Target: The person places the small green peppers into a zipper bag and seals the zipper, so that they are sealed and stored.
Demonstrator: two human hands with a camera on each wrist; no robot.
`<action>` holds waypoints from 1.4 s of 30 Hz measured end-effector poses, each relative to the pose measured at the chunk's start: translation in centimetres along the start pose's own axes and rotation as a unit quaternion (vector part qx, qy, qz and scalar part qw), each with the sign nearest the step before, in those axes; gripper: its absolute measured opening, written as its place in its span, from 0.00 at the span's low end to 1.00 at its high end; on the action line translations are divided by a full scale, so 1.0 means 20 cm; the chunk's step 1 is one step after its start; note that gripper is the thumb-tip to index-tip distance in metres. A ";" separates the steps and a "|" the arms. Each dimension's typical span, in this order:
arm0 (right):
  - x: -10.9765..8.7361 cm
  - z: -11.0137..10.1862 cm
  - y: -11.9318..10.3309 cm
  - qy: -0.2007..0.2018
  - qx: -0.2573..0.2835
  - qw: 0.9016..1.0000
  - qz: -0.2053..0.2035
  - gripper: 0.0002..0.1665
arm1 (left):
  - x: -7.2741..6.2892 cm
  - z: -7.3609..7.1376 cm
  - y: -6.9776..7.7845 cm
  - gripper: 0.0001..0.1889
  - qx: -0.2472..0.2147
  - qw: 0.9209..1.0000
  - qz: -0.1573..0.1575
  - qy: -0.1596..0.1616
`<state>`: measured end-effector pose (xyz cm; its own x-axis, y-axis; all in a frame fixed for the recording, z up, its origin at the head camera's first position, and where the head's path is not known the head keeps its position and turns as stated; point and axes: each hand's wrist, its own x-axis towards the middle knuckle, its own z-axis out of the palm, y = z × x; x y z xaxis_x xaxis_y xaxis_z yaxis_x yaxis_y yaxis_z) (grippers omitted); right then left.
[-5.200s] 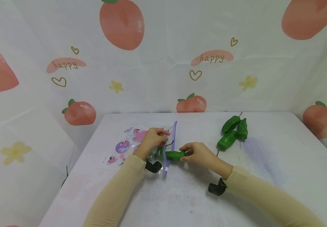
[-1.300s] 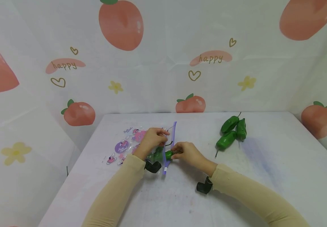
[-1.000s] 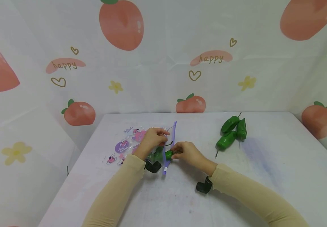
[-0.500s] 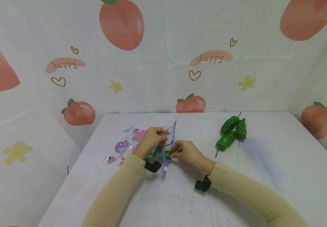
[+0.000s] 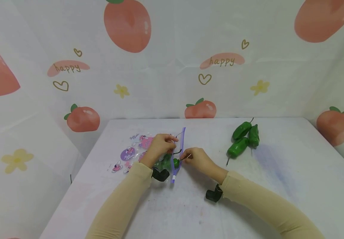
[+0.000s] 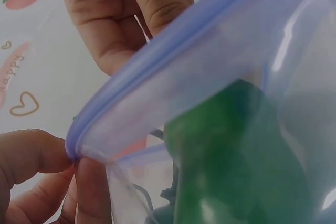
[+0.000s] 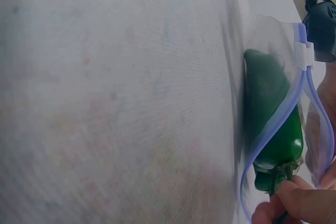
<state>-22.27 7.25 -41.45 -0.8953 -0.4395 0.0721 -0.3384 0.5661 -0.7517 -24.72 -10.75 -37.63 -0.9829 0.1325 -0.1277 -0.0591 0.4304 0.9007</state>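
A clear zip bag with purple edging and pink prints lies on the table, its mouth facing right. My left hand pinches the upper lip of the opening; the left wrist view shows thumb and finger on the purple zip strip. My right hand is at the mouth, pinching the stem of a green pepper. That pepper's body lies inside the bag, stem end toward the opening. More green shows through the plastic, and another dark stem sticks up at the mouth.
Three green peppers lie grouped at the back right of the white table. A white slider sits at the near end of the zip. Behind the table hangs a fruit-printed cloth.
The right hand has moved left, bringing the pepper from half outside the mouth into the bag. Its fingers have shifted from the pepper's body to the stem. The left hand has stayed put.
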 end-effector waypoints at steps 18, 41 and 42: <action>0.00 0.00 -0.01 -0.002 0.002 1.000 -0.013 0.05 | 0.00 0.01 -0.01 0.14 0.000 1.000 0.001 0.003; 0.01 0.02 -0.02 0.013 0.023 1.000 -0.012 0.04 | 0.00 0.01 -0.01 0.14 0.011 1.000 0.006 0.000; 0.01 0.02 -0.02 0.013 0.022 1.000 -0.014 0.04 | 0.00 0.01 -0.01 0.14 0.013 1.000 0.005 0.001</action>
<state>-22.11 6.66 -41.36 -0.8934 -0.4354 0.1106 -0.3505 0.5217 -0.7778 -24.79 -10.70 -37.83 -0.9837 0.1361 -0.1176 -0.0441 0.4515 0.8912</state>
